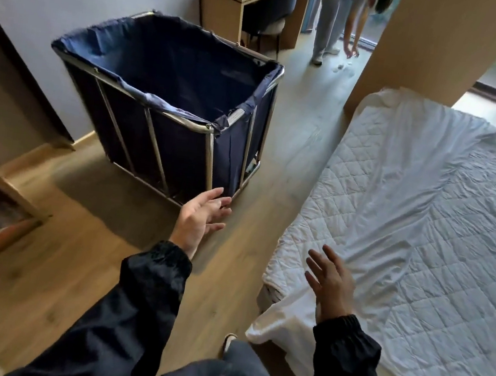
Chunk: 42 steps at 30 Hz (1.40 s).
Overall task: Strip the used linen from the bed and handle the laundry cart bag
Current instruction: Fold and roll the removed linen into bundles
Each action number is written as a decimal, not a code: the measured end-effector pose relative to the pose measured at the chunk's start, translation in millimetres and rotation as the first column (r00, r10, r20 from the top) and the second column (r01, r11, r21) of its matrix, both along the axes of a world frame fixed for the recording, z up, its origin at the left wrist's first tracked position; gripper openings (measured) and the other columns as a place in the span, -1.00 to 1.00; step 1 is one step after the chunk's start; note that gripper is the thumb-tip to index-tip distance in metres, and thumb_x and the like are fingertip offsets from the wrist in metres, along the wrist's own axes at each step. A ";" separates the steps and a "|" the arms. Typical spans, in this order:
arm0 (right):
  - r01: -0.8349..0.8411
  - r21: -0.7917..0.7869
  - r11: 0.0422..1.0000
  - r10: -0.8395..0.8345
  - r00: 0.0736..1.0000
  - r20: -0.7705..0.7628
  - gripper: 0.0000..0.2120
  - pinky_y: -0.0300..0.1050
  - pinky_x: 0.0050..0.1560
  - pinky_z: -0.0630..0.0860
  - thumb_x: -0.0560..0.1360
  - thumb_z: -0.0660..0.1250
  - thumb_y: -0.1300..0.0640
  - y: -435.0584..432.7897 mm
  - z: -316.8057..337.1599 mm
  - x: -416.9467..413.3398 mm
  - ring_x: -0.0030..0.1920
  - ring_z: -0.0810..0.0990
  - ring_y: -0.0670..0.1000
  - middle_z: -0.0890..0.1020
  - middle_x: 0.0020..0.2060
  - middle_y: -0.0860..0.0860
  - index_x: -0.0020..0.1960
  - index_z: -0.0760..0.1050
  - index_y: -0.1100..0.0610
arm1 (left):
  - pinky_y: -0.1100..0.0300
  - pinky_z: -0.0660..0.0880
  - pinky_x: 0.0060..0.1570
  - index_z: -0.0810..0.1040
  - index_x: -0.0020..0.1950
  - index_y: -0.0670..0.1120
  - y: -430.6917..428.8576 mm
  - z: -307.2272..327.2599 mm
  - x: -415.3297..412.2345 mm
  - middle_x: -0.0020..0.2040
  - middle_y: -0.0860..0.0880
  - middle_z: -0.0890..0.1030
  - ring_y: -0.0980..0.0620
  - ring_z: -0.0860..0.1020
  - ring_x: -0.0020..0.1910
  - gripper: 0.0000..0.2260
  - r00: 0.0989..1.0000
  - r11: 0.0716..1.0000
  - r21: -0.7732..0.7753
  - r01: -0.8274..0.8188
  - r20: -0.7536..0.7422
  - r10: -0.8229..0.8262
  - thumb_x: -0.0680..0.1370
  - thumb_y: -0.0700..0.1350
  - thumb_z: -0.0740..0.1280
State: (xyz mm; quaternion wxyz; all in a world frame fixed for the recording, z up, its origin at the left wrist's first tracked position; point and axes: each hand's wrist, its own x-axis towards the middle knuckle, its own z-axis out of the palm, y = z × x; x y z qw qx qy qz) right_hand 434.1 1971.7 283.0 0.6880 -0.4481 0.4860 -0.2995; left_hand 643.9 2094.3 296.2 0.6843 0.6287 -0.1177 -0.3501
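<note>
Bed [460,307]: white sheet [398,175] rumpled across quilted top, corner hanging off. Laundry cart [210,155] with navy bag [174,66] left of bed, apart. Left hand [202,218] left of bed, fingers spread, empty. Right hand [330,280] over bed's near corner, fingers spread, empty.

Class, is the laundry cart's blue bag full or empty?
Empty, as far as visible: the laundry cart bag shows only bare navy lining.
</note>
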 end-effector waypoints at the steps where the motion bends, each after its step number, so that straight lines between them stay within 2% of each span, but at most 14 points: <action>1: -0.001 -0.006 1.000 0.001 1.000 -0.007 -0.68 -0.02 0.17 0.46 0.60 0.21 0.20 -4.3 -1.8 7.1 0.20 0.56 0.10 0.60 0.15 0.15 0.34 0.38 0.14 | -0.04 0.49 0.14 0.48 0.28 -0.02 -3.6 -1.1 9.6 0.19 -0.09 0.61 -0.10 0.58 0.17 -0.76 1.000 1.000 -0.001 -0.006 -0.004 0.006 0.63 -0.17 0.17; 6: 0.021 -0.001 1.000 -0.021 1.000 0.019 -0.74 -0.07 0.11 0.49 0.60 0.19 0.20 -41.0 -11.0 49.1 0.22 0.53 0.17 0.58 0.16 0.20 0.29 0.40 0.13 | -0.01 0.51 0.11 0.50 0.24 -0.01 -42.1 -7.2 62.3 0.18 -0.09 0.62 -0.07 0.59 0.15 -0.76 1.000 1.000 -0.012 -0.005 0.006 0.005 0.63 -0.19 0.17; 7: 0.036 0.002 0.999 -0.036 0.999 0.020 -0.75 -0.07 0.10 0.49 0.57 0.26 0.10 -48.6 -10.2 60.4 0.21 0.55 0.15 0.59 0.14 0.19 0.24 0.42 0.10 | 0.00 0.51 0.10 0.50 0.25 -0.02 -52.6 -8.0 73.4 0.18 -0.09 0.61 -0.06 0.59 0.15 -0.76 1.000 1.000 -0.009 0.001 0.008 -0.001 0.63 -0.20 0.17; 9: 0.065 0.014 0.998 -0.065 0.998 0.023 -0.50 -0.07 0.09 0.50 0.34 0.44 -0.22 -67.3 -7.1 85.7 0.14 0.59 0.08 0.63 0.07 0.11 0.15 0.47 0.04 | 0.02 0.52 0.08 0.50 0.24 -0.02 -73.3 -8.5 99.1 0.18 -0.09 0.61 -0.06 0.59 0.15 -0.76 1.000 1.000 -0.008 0.010 0.024 -0.010 0.63 -0.21 0.17; 10: 0.063 0.015 0.998 -0.063 0.998 0.029 -0.48 -0.06 0.09 0.50 0.33 0.45 -0.23 -78.7 -6.9 99.3 0.14 0.59 0.07 0.63 0.07 0.10 0.15 0.47 0.04 | 0.02 0.52 0.08 0.50 0.24 -0.01 -83.7 -7.9 113.6 0.18 -0.10 0.61 -0.06 0.59 0.15 -0.76 0.999 1.000 -0.003 0.012 0.030 -0.012 0.63 -0.22 0.17; 12: 0.060 -0.005 0.998 -0.059 0.998 0.020 -0.70 -0.01 0.15 0.47 0.55 0.30 0.09 -100.9 -9.6 125.4 0.21 0.56 0.12 0.61 0.12 0.14 0.26 0.44 0.10 | 0.01 0.51 0.08 0.50 0.24 -0.03 -104.2 -5.0 143.9 0.19 -0.12 0.61 -0.07 0.60 0.15 -0.75 0.999 0.999 0.020 0.026 0.035 -0.027 0.63 -0.24 0.16; 14: 0.068 -0.014 0.998 -0.067 0.998 0.016 -0.70 0.04 0.22 0.46 0.58 0.24 0.23 -122.0 -8.7 152.1 0.21 0.56 0.09 0.62 0.12 0.12 0.30 0.42 0.14 | 0.00 0.51 0.09 0.50 0.25 -0.05 -125.4 -0.2 172.3 0.19 -0.12 0.61 -0.07 0.60 0.14 -0.74 0.998 0.999 0.027 0.039 0.047 -0.040 0.61 -0.24 0.19; 16: 0.058 -0.038 0.998 -0.057 0.998 0.010 -0.70 0.05 0.26 0.46 0.57 0.27 0.22 -144.7 -2.9 180.5 0.19 0.57 0.04 0.63 0.12 0.10 0.29 0.43 0.12 | 0.00 0.52 0.09 0.51 0.25 -0.05 -149.8 3.9 199.4 0.17 -0.12 0.62 -0.06 0.61 0.13 -0.73 0.997 0.999 0.002 0.043 0.058 -0.043 0.57 -0.21 0.24; 19: 0.066 -0.074 0.995 -0.065 0.998 0.011 -0.62 -0.07 0.18 0.50 0.47 0.36 0.14 -174.6 7.9 213.4 0.14 0.60 -0.04 0.65 0.07 0.02 0.27 0.44 0.10 | -0.05 0.50 0.13 0.51 0.23 -0.05 -187.4 5.8 230.2 0.17 -0.11 0.62 -0.09 0.59 0.15 -0.74 0.997 0.998 -0.016 0.064 0.038 -0.063 0.61 -0.26 0.18; 24: 0.156 -0.077 0.985 -0.157 0.988 -0.009 -0.79 -0.25 -0.02 0.52 0.56 0.26 0.26 -234.9 11.5 244.2 0.01 0.64 -0.15 0.66 -0.01 -0.04 0.15 0.48 0.05 | -0.09 0.48 0.16 0.50 0.23 -0.07 -271.9 1.4 269.5 0.15 -0.11 0.61 -0.13 0.58 0.16 -0.73 0.989 0.989 -0.034 0.147 -0.001 -0.147 0.63 -0.29 0.13; 30: 0.286 -0.131 0.949 -0.295 0.953 -0.064 -0.70 -0.04 0.24 0.48 0.57 0.25 0.24 -326.7 17.2 290.8 0.17 0.58 -0.03 0.62 0.12 0.05 0.29 0.44 0.10 | -0.05 0.51 0.13 0.47 0.29 -0.12 -400.0 2.1 323.1 0.17 -0.13 0.61 -0.11 0.59 0.13 -0.73 0.953 0.951 -0.075 0.302 0.042 -0.299 0.62 -0.27 0.16; 34: 0.375 -0.142 0.916 -0.389 0.917 -0.085 -0.70 -0.02 0.25 0.48 0.57 0.25 0.25 -377.8 30.8 321.0 0.16 0.59 -0.03 0.62 0.13 0.07 0.29 0.45 0.12 | 0.01 0.52 0.08 0.49 0.24 -0.05 -480.1 14.8 350.4 0.15 -0.09 0.62 -0.08 0.60 0.13 -0.75 0.907 0.902 -0.089 0.422 0.033 -0.421 0.57 -0.19 0.26; 37: 0.426 -0.161 0.890 -0.445 0.889 -0.105 -0.73 0.03 0.27 0.47 0.58 0.25 0.24 -417.5 31.3 335.3 0.19 0.57 0.00 0.62 0.12 0.06 0.27 0.45 0.10 | 0.00 0.52 0.09 0.51 0.22 -0.01 -536.4 20.3 367.3 0.16 -0.08 0.62 -0.07 0.61 0.13 -0.66 0.868 0.862 -0.103 0.497 0.026 -0.497 0.44 -0.08 0.30; 42: 0.512 -0.102 0.853 -0.521 0.847 -0.107 -0.74 0.02 0.28 0.46 0.59 0.24 0.23 -473.5 25.4 354.4 0.20 0.56 0.02 0.61 0.13 0.07 0.26 0.44 0.08 | -0.02 0.52 0.10 0.51 0.24 -0.05 -612.2 8.7 384.2 0.16 -0.10 0.62 -0.08 0.60 0.14 -0.70 0.839 0.835 -0.097 0.541 -0.014 -0.545 0.51 -0.16 0.29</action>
